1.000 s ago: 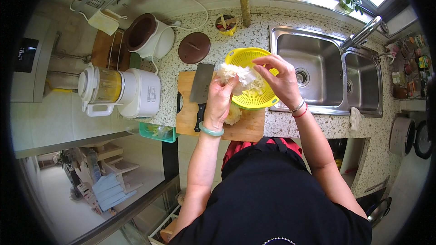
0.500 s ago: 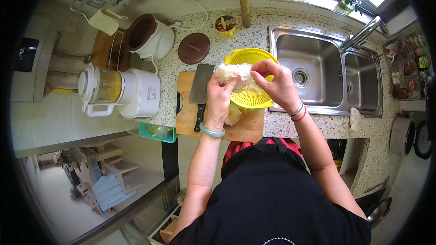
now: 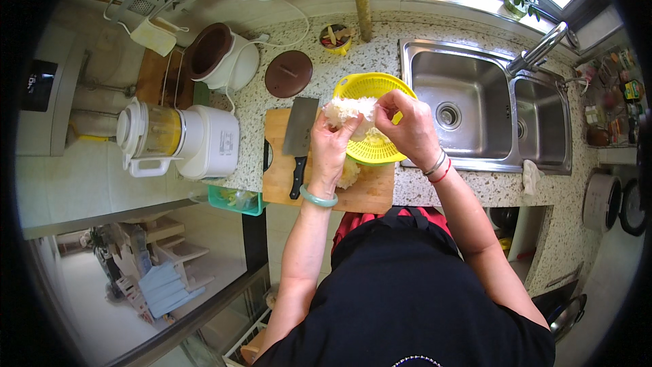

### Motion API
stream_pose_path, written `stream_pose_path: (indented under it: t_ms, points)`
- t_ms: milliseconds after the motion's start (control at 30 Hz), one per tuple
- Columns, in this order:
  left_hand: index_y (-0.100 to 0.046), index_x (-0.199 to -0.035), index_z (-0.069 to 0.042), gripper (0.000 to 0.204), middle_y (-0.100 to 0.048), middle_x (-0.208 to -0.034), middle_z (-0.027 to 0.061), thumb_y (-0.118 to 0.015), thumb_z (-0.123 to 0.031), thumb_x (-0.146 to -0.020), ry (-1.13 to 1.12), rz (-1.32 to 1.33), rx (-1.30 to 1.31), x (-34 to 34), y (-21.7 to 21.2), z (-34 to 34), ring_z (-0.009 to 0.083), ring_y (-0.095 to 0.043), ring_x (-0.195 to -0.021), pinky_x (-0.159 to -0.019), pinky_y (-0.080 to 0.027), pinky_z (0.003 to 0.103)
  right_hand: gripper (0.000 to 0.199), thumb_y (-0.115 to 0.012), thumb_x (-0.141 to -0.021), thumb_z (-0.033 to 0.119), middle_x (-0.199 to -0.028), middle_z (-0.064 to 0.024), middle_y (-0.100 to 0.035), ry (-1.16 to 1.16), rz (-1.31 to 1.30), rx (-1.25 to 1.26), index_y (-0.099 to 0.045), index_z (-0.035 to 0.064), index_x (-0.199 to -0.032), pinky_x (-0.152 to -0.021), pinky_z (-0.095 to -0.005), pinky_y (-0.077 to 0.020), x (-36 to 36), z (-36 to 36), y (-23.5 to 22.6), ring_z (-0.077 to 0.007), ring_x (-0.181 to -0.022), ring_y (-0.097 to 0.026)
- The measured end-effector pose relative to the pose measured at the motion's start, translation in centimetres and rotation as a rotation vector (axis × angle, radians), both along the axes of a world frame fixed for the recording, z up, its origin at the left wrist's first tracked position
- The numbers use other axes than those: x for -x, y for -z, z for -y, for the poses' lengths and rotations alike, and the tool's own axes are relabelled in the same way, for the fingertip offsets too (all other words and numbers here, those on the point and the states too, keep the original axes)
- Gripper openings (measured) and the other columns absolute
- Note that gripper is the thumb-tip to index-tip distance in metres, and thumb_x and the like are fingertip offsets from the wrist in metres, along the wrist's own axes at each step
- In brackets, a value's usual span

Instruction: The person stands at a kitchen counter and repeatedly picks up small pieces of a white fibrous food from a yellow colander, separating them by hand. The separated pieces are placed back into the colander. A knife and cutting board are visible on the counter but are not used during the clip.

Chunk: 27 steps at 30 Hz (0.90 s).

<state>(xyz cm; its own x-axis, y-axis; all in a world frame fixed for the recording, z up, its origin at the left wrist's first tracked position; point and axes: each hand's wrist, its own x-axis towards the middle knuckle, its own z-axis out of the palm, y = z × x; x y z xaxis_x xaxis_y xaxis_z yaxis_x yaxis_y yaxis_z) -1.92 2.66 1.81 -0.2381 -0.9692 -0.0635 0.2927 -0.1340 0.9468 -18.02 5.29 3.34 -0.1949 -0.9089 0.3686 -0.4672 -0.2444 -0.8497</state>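
A frilly white clump of snow fungus [image 3: 348, 110] is gripped in my left hand [image 3: 329, 148], the thumb lying across its near side. At its right edge my right hand [image 3: 413, 132] has thumb and fingers drawn together in a pinch; whatever is between the fingertips is hidden. Both hands are over a yellow colander [image 3: 372, 82] with pale fungus pieces [image 3: 375, 136] inside. Under its near rim, on a wooden cutting board [image 3: 280, 180], lies another yellowish fungus clump [image 3: 349, 174], partly covered. A cleaver [image 3: 299, 130] with a black handle lies on the board, left of my left hand.
Right of the colander is a double steel sink [image 3: 462, 88] with a tap [image 3: 543, 47]. Behind stand a brown lid [image 3: 288, 73], a small yellow pot [image 3: 337, 42] and a white cooker [image 3: 234, 61]. A blender [image 3: 159, 132] and a green bin [image 3: 234, 198] are at left.
The right hand has shifted slightly left along the fungus, its fingers curling in more. The left hand keeps its hold, with the fungus turned a little.
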Motion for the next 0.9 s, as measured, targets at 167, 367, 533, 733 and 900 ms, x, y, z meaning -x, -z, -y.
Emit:
stream_pose_path:
  t_ms: [167, 367, 533, 733, 900]
  points:
    - [-0.061, -0.116, -0.002, 0.029, -0.067, -0.108, 0.0057, -0.069, -0.009, -0.090, 0.019, -0.092, -0.079, 0.1, 0.2, 0.1, 0.0124, -0.063, -0.097, -0.087, -0.050, 0.027, 0.011, -0.069, -0.083, 0.005, -0.074, -0.0094, -0.069, 0.083, 0.125, -0.048, -0.063, -0.0029, -0.086, -0.064, -0.0266, -0.0537, -0.1, 0.0, 0.3, -0.0132, -0.068, -0.067]
    - [-0.057, -0.119, -0.001, 0.030, -0.065, -0.114, 0.0095, -0.064, -0.013, -0.093, 0.076, -0.214, -0.155, -0.7, 0.2, 0.4, 0.0186, -0.063, -0.104, -0.094, -0.051, 0.034, 0.015, -0.066, -0.092, 0.010, -0.079, -0.0046, -0.069, -0.002, 0.566, -0.167, -0.066, -0.0042, -0.089, -0.068, -0.0223, -0.0517, 0.7, 0.3, 1.3, -0.0069, -0.073, -0.064]
    - [-0.058, -0.118, -0.002, 0.029, -0.065, -0.115, 0.0089, -0.065, -0.016, -0.094, 0.075, -0.271, -0.197, -0.8, 0.5, 0.6, 0.0178, -0.063, -0.105, -0.094, -0.052, 0.034, 0.013, -0.068, -0.090, 0.010, -0.084, -0.0059, -0.067, 0.031, 0.321, -0.086, -0.070, 0.0009, -0.099, -0.069, -0.0244, -0.0502, 1.4, 0.5, 1.2, -0.0085, -0.074, -0.061]
    - [-0.059, -0.118, -0.003, 0.031, -0.064, -0.114, 0.0074, -0.067, -0.019, -0.093, 0.049, -0.245, -0.171, -0.5, 0.4, 0.5, 0.0164, -0.063, -0.103, -0.092, -0.052, 0.033, 0.012, -0.070, -0.086, 0.008, -0.080, -0.0067, -0.062, 0.079, 0.137, -0.013, -0.070, 0.0020, -0.095, -0.066, -0.0252, -0.0494, 1.2, 0.5, 0.6, -0.0138, -0.066, -0.059]
    - [-0.059, -0.116, -0.003, 0.032, -0.065, -0.113, 0.0066, -0.069, -0.020, -0.091, -0.008, -0.172, -0.097, 0.2, 0.3, 0.4, 0.0160, -0.063, -0.101, -0.091, -0.052, 0.032, 0.017, -0.071, -0.087, 0.013, -0.081, -0.0041, -0.066, -0.023, 0.414, -0.281, -0.068, -0.0015, -0.094, -0.067, -0.0234, -0.0491, 0.9, -0.1, -0.1, -0.0067, -0.072, -0.059]
